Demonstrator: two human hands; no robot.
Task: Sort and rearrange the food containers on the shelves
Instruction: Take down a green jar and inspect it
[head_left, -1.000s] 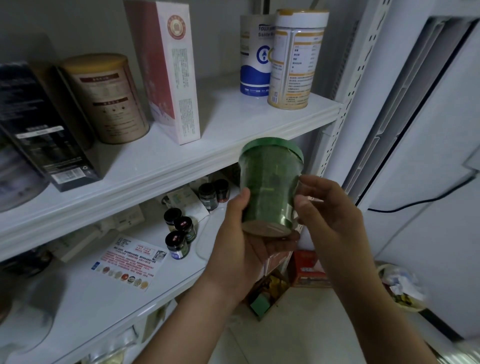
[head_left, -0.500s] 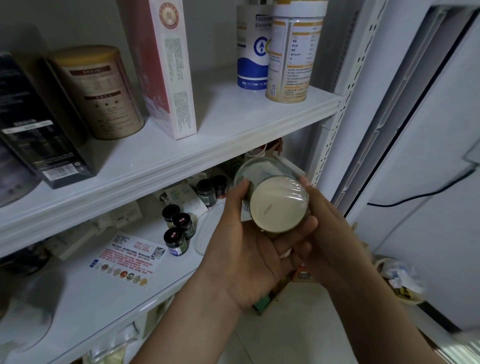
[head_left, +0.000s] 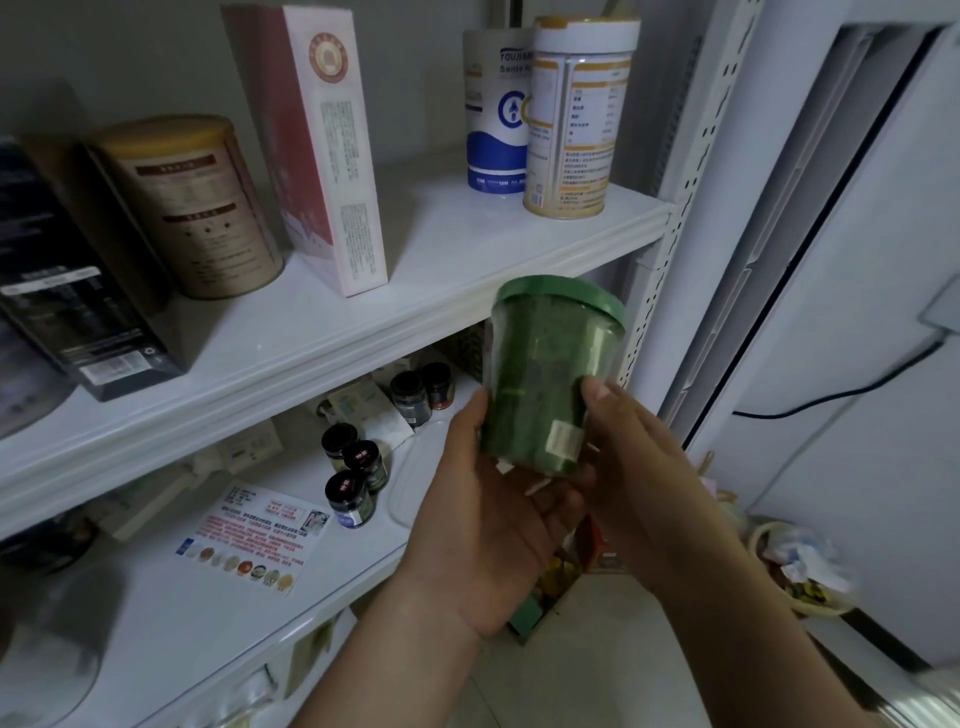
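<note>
green tub (head_left: 545, 374) with a green lid is held in the air in both hands, lid uppermost and leaning a little. it is just in front of and below the front edge of the upper shelf (head_left: 457, 244), toward that shelf's right end. left hand (head_left: 493, 525) cradles the tub's base from beneath, palm up, with the thumb pressed against the tub's left side. right hand (head_left: 639, 467) grips the opposite side, thumb on the wall just above a small pale label; its other fingers are hidden behind the tub.

on the upper shelf, at its right end, stands a white and yellow canister (head_left: 576, 119), with a blue and white canister (head_left: 493, 114) just beside and behind it. near the shelf's middle stands a tall pink box (head_left: 322, 156). left of that is a brown canister (head_left: 197, 208), and at the shelf's left end a black box (head_left: 78, 312).

beneath the upper shelf, the lower shelf (head_left: 182, 623) carries a cluster of small dark jars (head_left: 353, 478) and a printed leaflet (head_left: 254, 535) lying flat beside them.
</note>
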